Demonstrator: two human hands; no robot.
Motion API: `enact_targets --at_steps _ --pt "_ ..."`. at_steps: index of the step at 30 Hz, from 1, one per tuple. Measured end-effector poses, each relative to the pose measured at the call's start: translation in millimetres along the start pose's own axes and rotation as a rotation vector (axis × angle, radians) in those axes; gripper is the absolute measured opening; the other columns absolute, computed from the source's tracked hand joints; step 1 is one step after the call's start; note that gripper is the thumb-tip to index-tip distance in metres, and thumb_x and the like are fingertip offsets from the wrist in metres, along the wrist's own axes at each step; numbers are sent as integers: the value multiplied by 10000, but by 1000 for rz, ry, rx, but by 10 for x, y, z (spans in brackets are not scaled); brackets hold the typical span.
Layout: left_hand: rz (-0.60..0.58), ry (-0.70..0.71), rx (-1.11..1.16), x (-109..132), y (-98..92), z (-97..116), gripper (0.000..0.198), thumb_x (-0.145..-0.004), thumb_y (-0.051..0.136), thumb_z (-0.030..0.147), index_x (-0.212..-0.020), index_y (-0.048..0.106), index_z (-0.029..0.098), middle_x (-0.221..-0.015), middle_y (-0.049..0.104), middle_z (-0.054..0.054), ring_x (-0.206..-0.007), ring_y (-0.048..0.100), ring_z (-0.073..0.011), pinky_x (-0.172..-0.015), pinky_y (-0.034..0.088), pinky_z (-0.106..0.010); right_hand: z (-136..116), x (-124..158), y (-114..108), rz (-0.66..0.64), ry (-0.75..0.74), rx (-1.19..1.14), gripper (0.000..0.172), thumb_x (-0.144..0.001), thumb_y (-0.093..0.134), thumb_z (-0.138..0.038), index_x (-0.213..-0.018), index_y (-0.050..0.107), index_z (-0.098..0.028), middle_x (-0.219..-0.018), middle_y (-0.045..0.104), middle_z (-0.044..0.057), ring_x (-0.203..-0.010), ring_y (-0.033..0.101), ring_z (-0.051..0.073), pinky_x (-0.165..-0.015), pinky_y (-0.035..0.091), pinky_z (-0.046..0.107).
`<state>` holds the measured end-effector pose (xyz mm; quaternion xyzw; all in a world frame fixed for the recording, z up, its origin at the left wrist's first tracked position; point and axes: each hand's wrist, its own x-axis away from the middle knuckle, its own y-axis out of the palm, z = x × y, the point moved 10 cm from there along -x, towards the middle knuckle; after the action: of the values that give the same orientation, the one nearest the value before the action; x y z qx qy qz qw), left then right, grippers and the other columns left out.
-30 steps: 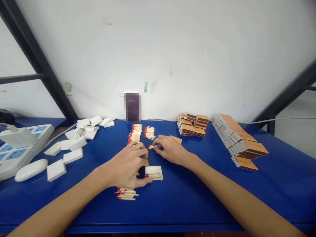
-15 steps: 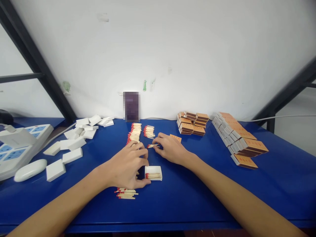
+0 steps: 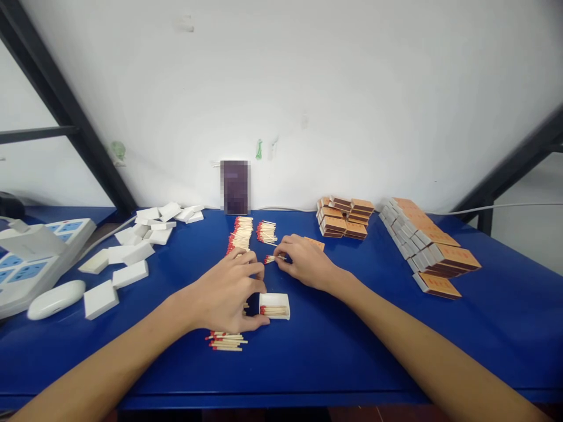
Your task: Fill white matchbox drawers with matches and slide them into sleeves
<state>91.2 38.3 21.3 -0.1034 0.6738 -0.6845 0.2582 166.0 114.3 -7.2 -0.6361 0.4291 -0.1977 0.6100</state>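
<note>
The left hand [image 3: 229, 296] steadied the tray [image 3: 274, 305] mid-tabletop; just beyond the tray, right hand [image 3: 305, 264] fingers pinched a few matches [image 3: 271, 258]. A loose pinch might have scattered them beside the tray.

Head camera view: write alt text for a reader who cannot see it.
A person's left hand steadies a small white tray of matches on a blue table while the right hand pinches a few matches. Loose match piles, white trays and orange matchboxes surround them.
</note>
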Motion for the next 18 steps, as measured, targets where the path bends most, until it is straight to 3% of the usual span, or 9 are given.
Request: enact_targets --at_steps 18 --pt "-2 1 11 2 1 -7 326 -736 696 514 -750 691 188 -859 605 -14 -872 477 -194 -896 337 -366 26 5 -19 29 4 -108 62 -828 603 -152 -840 661 -169 -835 644 35 -794 535 164 -729 370 281"
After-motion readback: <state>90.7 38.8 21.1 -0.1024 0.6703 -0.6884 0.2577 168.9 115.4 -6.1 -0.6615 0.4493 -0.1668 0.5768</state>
